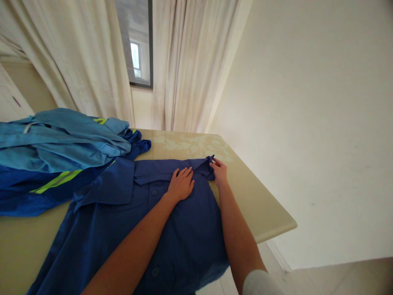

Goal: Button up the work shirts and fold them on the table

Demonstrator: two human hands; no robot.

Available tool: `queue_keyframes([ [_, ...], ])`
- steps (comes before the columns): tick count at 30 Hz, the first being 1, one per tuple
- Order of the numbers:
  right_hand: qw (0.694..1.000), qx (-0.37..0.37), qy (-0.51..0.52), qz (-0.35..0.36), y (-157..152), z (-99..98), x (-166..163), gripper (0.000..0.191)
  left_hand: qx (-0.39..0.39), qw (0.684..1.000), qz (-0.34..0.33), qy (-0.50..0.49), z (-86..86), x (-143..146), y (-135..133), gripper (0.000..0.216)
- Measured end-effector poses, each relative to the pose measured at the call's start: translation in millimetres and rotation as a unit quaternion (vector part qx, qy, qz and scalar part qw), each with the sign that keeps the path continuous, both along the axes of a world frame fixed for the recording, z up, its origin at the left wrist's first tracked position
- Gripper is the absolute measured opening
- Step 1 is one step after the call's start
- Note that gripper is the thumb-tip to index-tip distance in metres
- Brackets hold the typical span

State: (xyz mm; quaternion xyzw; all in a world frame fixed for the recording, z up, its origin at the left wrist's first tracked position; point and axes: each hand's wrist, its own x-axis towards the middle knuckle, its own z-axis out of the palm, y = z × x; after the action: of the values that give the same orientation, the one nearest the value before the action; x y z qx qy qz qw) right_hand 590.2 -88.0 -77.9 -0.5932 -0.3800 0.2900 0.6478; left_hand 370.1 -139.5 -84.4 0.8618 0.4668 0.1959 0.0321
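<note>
A dark blue button shirt (129, 221) lies spread on the cream table (260, 205), collar toward the far end. My left hand (181, 184) rests flat on the shirt just below the collar, fingers stretched out. My right hand (219, 172) pinches the collar's right tip (210, 162) at the shirt's far corner, fingers closed on the cloth.
A heap of lighter blue work clothes with yellow-green reflective stripes (58, 151) sits on the table's left side. Cream curtains (184, 61) and a window (136, 41) stand behind the table. A plain wall (307, 102) runs along the right; the table's rounded corner (288, 225) is near it.
</note>
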Motion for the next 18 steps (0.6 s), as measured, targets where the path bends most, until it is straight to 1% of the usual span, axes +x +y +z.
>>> queue_keyframes([
  [2, 0.998, 0.026, -0.035, 0.036, -7.8, 7.4, -13.3, 0.042, -0.003, 1.000, -0.006, 0.000, -2.1, 0.4, 1.3, 0.050],
  [4, 0.984, 0.080, -0.113, 0.108, -20.3, 16.2, -33.8, 0.036, 0.005, 1.000, -0.010, -0.004, -3.4, 0.5, 1.7, 0.050],
  [5, 0.967, 0.108, -0.168, 0.158, -27.9, 20.7, -45.8, 0.033, 0.010, 1.000, -0.013, -0.003, -3.6, 0.3, 1.6, 0.050],
  [6, 0.941, 0.129, -0.227, 0.215, -35.8, 25.1, -58.0, 0.030, 0.010, 1.000, -0.016, 0.005, -3.5, 0.0, 1.4, 0.049],
  [8, 0.874, 0.149, -0.331, 0.322, -50.6, 33.1, -78.9, 0.029, -0.010, 0.999, -0.025, 0.029, -2.5, -0.7, 1.0, 0.045],
  [9, 0.847, 0.150, -0.364, 0.357, -56.5, 36.5, -85.9, 0.028, -0.022, 0.999, -0.030, 0.039, -1.9, -1.1, 0.8, 0.044],
  [10, 0.832, 0.149, -0.384, 0.371, -61.0, 39.4, -89.9, 0.028, -0.028, 0.998, -0.033, 0.043, -1.2, -1.4, 0.8, 0.043],
  [11, 0.833, 0.148, -0.392, 0.361, -63.8, 41.6, -90.8, 0.029, -0.024, 0.998, -0.036, 0.038, -0.6, -1.7, 0.8, 0.045],
  [13, 0.855, 0.142, -0.400, 0.299, -65.2, 43.7, -85.5, 0.032, 0.001, 0.999, -0.037, 0.014, -0.3, -1.9, 1.1, 0.051],
  [14, 0.862, 0.135, -0.409, 0.267, -64.4, 43.5, -80.8, 0.036, 0.010, 0.999, -0.037, 0.005, -0.5, -1.9, 1.3, 0.054],
  [15, 0.862, 0.124, -0.424, 0.248, -63.2, 42.4, -76.1, 0.043, 0.011, 0.999, -0.040, 0.002, -0.8, -1.9, 1.5, 0.057],
  [16, 0.855, 0.111, -0.445, 0.243, -62.0, 40.7, -72.2, 0.053, 0.004, 0.999, -0.043, 0.002, -1.2, -1.9, 1.5, 0.058],
  [18, 0.827, 0.082, -0.490, 0.264, -60.3, 36.3, -68.8, 0.071, -0.022, 0.999, -0.047, 0.012, -1.7, -2.1, 1.1, 0.057],
])
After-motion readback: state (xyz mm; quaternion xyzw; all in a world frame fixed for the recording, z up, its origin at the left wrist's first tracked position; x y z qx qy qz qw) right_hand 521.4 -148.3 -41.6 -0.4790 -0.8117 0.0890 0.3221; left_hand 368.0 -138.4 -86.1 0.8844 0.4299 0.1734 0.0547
